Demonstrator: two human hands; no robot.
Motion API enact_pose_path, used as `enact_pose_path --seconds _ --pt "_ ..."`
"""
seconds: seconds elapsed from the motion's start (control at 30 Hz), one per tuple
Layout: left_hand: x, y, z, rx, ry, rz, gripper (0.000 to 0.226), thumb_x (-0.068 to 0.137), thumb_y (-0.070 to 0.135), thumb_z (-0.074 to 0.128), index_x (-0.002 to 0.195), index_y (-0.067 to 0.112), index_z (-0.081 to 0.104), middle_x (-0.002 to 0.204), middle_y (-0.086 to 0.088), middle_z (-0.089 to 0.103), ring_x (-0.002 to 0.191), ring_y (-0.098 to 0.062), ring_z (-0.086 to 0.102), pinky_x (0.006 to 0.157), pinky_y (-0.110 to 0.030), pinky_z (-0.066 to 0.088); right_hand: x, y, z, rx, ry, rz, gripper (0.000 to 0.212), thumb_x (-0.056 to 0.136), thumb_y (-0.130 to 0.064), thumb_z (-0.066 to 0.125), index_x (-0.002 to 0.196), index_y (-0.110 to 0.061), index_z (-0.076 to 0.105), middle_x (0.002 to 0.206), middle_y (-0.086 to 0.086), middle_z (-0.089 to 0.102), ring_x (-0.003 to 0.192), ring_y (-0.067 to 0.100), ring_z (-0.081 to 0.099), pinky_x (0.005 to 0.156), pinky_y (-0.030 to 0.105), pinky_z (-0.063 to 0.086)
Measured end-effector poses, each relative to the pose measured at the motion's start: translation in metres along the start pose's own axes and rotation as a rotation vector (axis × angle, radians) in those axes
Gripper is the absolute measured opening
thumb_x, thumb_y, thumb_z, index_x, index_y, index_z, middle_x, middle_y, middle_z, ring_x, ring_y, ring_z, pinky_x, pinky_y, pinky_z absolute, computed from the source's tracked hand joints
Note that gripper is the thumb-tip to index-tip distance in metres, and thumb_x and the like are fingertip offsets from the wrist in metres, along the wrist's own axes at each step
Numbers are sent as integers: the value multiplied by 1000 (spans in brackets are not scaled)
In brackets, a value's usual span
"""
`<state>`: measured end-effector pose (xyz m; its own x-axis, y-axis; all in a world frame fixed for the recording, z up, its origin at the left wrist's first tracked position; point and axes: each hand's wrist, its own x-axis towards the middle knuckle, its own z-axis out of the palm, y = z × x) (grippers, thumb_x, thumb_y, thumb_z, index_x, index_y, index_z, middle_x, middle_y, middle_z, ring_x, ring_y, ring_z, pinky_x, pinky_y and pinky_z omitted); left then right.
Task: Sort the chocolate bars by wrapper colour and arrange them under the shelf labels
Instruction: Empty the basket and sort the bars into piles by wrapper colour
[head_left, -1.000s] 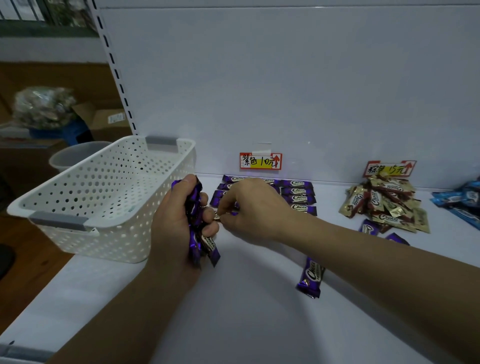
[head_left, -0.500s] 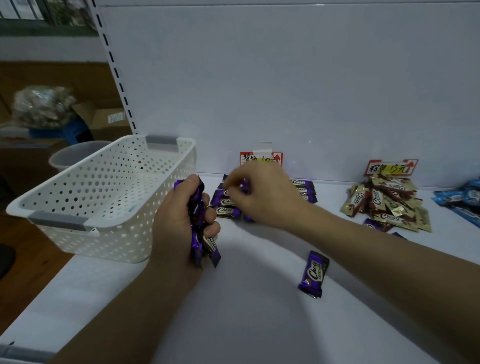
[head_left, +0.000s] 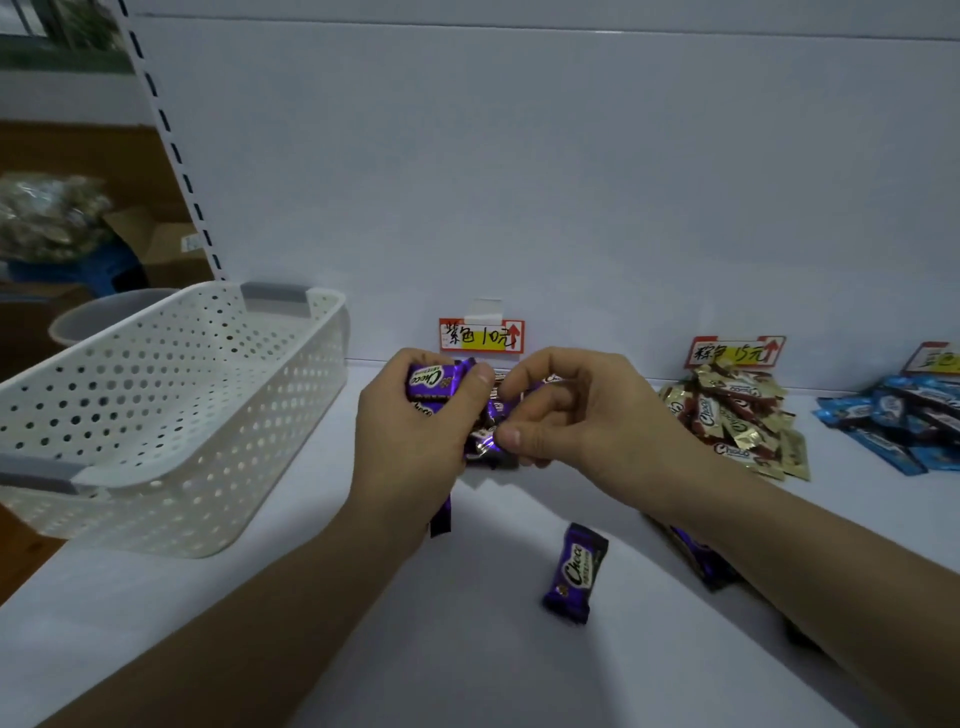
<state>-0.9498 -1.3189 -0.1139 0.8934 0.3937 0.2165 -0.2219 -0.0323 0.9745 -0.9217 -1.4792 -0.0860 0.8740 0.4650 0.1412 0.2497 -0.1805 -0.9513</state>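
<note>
- Fingers of the left hand are clenching a bundle of purple bars, while the right hand is pinching a single purple bar at the bundle's edge.
- Both hands are hovering just in front of the purple label; the row beneath it is mostly hidden behind them.
- One loose purple bar is lying on the shelf nearer the camera, and a second stray bar is sitting partly under the right forearm.
- Pulling one slick wrapper free is likely risking others sliding out of the bundle.
- Sweeping the right forearm could be nudging that stray bar towards the gold-brown pile, mixing colours.
</note>
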Motion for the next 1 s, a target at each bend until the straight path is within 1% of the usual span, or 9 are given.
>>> enact_pose_path --seconds 0.23,0.33,0.43,0.5,0.57,0.7,0.8,0.9,1.0 --pt "-2 0 -1 -63 11 -6 17 86 17 76 93 8 63 73 -1 73 64 -15 73 46 -22 51 -6 9 -29 0 -60 57 24 85 4 73 105 -7 69 74 7 70 64 15 62 64 26 52" --pt "2 3 -11 -138 41 -51 13 89 11 73 89 6 61 66 0 70 61 -17 72 44 -24 51 -9 7 -55 -156 -105 80 19 89 0 70 102 -13 74 76 4 69 70 14 63 68 23 53" --pt "7 1 -22 10 -2 -4 14 89 14 74 89 7 62 62 2 68 55 -12 67 41 -21 45 -10 9 -69 -375 -183 109 18 92 -4 69 99 -19 77 78 5 70 72 18 65 70 27 57" --pt "11 0 -28 178 -36 105 15 86 18 78 88 13 63 66 3 70 59 -12 69 45 -21 47 -10 12 -70 -466 -266 138 19 93 -5 68 98 -21 77 83 14 69 75 27 64 71 34 56" --pt "12 -1 -33 366 -86 230 18 82 24 81 87 20 64 72 7 72 65 -11 71 50 -23 51 -9 17 -67 -602 -307 146 20 94 -9 67 94 -28 75 81 10 69 74 26 65 69 37 54" --pt "9 -5 -38 635 -160 332 20 77 25 82 85 25 63 68 16 69 57 -2 66 56 -22 52 -8 25 -63 -831 -210 87 10 93 -28 71 91 -38 72 85 -19 68 76 2 64 65 16 45" --pt "14 -9 -44 771 -168 346 22 77 22 82 82 26 61 63 18 67 58 4 63 55 -9 42 -10 24 -58 -826 -202 35 10 82 -40 80 85 -38 71 85 -18 68 74 2 62 61 12 43" --pt "20 -12 -49 891 -128 339 21 75 26 81 82 27 61 62 13 64 63 1 61 55 -10 39 -10 31 -48 -849 -157 -11 13 80 -36 83 78 -37 69 79 -18 68 73 -2 61 60 10 40" --pt "21 -11 -50 955 -138 289 21 73 27 81 80 25 62 66 11 66 64 -1 60 55 -11 38 -8 39 -41 -872 -25 -34 6 83 -36 80 85 -35 75 83 -18 67 72 0 60 58 8 36"
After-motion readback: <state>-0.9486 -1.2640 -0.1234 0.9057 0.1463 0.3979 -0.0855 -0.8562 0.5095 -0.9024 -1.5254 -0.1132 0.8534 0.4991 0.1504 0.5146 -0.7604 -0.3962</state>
